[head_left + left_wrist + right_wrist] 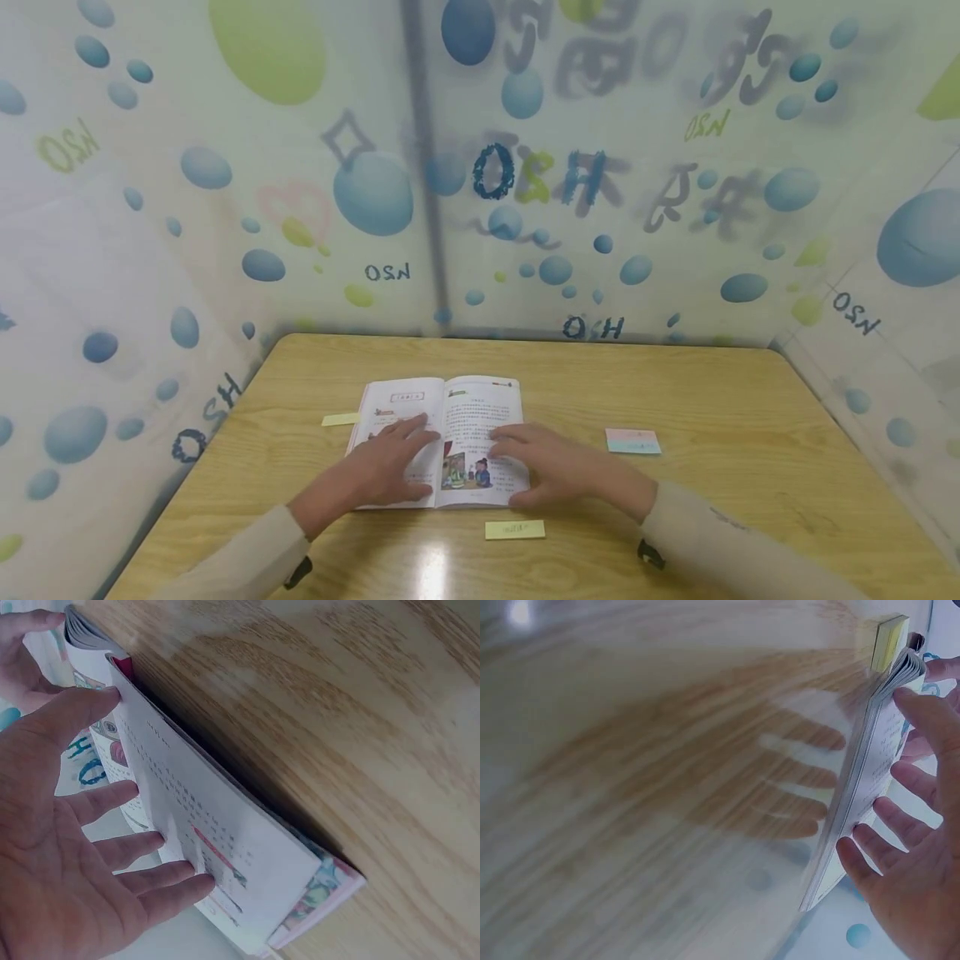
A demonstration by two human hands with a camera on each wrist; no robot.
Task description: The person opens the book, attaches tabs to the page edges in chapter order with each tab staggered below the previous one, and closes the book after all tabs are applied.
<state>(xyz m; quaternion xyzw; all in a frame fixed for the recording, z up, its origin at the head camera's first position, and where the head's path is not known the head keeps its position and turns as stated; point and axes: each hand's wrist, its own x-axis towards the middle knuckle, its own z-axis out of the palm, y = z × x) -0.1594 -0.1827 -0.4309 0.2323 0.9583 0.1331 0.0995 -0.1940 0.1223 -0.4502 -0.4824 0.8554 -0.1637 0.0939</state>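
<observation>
An open book (480,417) lies flat on the wooden table, with printed text and a coloured picture on its right page. My left hand (393,462) rests on the left page, fingers spread and fairly straight; the left wrist view shows its fingertips on the paper (217,817). Over the right page's outer edge lies my right hand (543,462), its fingers reaching in beside the picture. In the right wrist view that hand (915,825) has spread fingers, with the fingertips at the page (877,761).
A yellow sticky note pad (514,530) sits just in front of the book. Another yellow note (340,419) shows at its left edge. To the right lies a pink and blue note (633,442). Patterned walls (465,250) enclose the wooden table (720,400) at back and sides.
</observation>
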